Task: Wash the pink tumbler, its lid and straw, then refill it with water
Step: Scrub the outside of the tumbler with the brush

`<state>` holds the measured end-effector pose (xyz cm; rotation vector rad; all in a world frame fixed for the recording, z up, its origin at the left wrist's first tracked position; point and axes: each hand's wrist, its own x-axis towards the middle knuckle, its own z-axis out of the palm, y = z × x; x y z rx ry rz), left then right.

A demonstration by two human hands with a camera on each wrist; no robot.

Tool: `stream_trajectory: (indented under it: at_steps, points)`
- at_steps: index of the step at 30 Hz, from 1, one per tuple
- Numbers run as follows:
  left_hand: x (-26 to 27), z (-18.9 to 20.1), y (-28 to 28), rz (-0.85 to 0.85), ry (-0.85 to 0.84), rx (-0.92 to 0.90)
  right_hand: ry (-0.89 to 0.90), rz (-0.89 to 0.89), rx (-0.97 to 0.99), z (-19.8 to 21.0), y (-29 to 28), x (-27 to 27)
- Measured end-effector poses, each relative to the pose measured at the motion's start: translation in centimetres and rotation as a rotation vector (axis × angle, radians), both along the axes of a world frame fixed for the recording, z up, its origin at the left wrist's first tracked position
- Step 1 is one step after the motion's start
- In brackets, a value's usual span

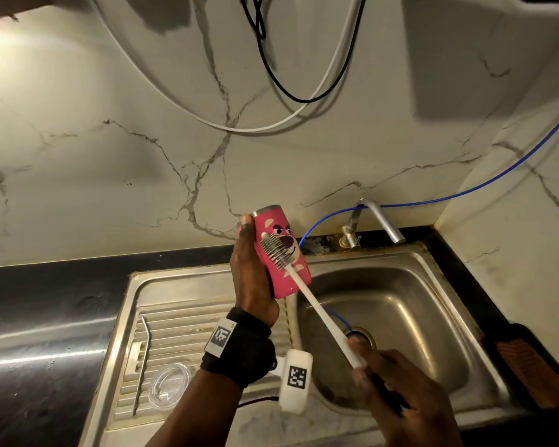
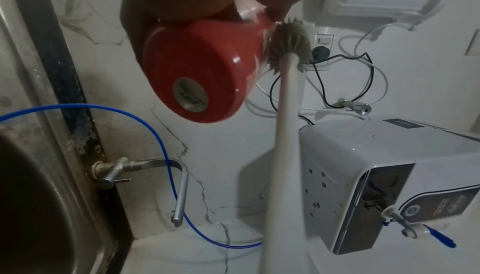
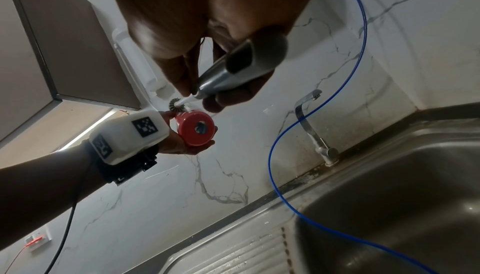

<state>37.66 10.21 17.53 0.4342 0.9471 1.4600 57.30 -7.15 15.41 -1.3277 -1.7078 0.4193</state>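
Two hands work above the steel sink [image 1: 400, 262]. The left hand [image 1: 252, 279] has its grip wrapped round the pink tumbler [image 1: 281, 250], thumb on the near side of the wall, and holds it tilted with the steel rim toward 11 o'clock and the base toward 5 o'clock, over the sink's left edge. The tumbler body is glossy pink with a printed cartoon bear face: dark brows, a purple nose and a white muzzle. A bare metal band circles the rim. In the left wrist view the base [image 2: 191, 97] is rounded, with a round metal disc set in its centre.

The right hand [image 1: 397, 391] has its grip clenched on the grey handle [image 3: 241, 68] of a bottle brush [image 1: 317, 304]. The white shaft runs from 5 o'clock up to 11 o'clock, and the grey ribbed brush head [image 1: 276, 251] lies against the outside wall of the tumbler, over the bear print.

On the ribbed draining board [image 1: 181, 324], at 9 o'clock from the sink bowl, lie the bent metal straw [image 1: 142, 366] and, just beside it at 3 o'clock, the clear lid [image 1: 170, 385]. The two are apart from each other.

A metal tap [image 1: 375, 221] stands at the 12 o'clock edge of the sink, with a blue tube [image 1: 497, 179] running past it. Black worktop [image 1: 46, 317] borders the sink.
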Motion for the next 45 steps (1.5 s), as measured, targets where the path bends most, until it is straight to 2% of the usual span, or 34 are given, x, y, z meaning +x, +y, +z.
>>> stream_trajectory:
  at_steps: [4, 14, 20, 27, 32, 38, 45]
  points:
    - [0.0, 0.1, 0.1, -0.017, -0.027, -0.014, -0.016, -0.003, 0.003, -0.1, -0.3, -0.6]
    - [1.2, 0.4, -0.1, 0.035, 0.04, -0.024, 0.045, -0.051, 0.023, -0.1, 1.1, -2.2]
    - [2.1, 0.0, -0.6, -0.031, 0.073, 0.012, 0.065, -0.066, 0.013, 0.9, 2.9, -3.0]
    - [-0.6, 1.5, 1.0, 0.135, 0.067, -0.058, -0.005, -0.011, 0.005, 0.8, 0.4, -1.9]
    - [1.5, 0.9, -0.7, 0.02, 0.094, -0.01, 0.013, -0.072, 0.007, 1.9, 3.0, -2.5]
    - [0.0, 1.3, 0.8, 0.079, 0.087, -0.037, 0.007, -0.023, 0.051, 0.9, 1.8, -1.9]
    - [1.6, 1.0, -0.1, 0.012, 0.079, -0.013, 0.001, -0.064, 0.006, 1.5, 3.0, -2.1]
